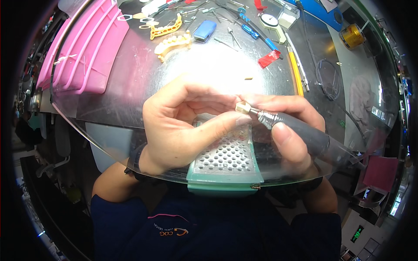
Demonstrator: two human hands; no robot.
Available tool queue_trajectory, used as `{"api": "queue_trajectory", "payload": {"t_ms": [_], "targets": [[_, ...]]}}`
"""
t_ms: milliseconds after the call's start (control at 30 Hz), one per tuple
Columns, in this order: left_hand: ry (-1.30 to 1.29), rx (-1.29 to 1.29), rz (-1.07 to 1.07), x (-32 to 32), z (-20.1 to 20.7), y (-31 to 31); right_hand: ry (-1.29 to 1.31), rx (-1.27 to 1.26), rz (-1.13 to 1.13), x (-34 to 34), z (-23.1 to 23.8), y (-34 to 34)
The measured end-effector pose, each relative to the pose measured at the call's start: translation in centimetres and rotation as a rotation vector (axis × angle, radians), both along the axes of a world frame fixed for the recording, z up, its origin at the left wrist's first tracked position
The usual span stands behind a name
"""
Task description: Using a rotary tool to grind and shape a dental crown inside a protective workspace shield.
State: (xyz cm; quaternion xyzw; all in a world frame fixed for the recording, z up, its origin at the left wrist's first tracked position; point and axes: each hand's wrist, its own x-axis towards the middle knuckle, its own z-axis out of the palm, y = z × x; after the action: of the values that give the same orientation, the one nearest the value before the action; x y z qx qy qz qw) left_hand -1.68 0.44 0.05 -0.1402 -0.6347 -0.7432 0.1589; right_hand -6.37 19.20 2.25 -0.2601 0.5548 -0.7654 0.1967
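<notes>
My left hand (172, 124) is closed in a pinch on a small cream-coloured dental crown (243, 107), held between thumb and fingertips. My right hand (291, 148) wraps round a dark rotary handpiece (307, 132) with a ribbed silver nose. The handpiece's thin shaft points left at the crown, its tip hard to tell apart from it. Fingers of both hands meet near the crown. Below them sits a perforated metal plate (224, 162) in a green holder (226, 187). A clear shield (93, 135) lies between the camera and my hands.
Beyond my hands are a cream tooth model (173, 45), an orange-yellow arch (166, 28), a blue block (204, 31), a dial gauge (271, 21), a red scrap (269, 58) and a yellow pencil (295, 71). A pink rack (93, 48) stands left, a gold can (352, 36) far right.
</notes>
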Motion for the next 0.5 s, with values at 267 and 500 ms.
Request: {"api": "queue_trajectory", "payload": {"t_ms": [267, 500], "targets": [[0.120, -0.111, -0.022, -0.6, -0.4, -0.6, 0.072, -0.097, -0.060, -0.3, -1.5, 0.3], [0.143, -0.121, -0.027, -0.6, -0.2, -0.5, 0.087, -0.114, -0.041, -0.3, -1.3, 0.1]]}}
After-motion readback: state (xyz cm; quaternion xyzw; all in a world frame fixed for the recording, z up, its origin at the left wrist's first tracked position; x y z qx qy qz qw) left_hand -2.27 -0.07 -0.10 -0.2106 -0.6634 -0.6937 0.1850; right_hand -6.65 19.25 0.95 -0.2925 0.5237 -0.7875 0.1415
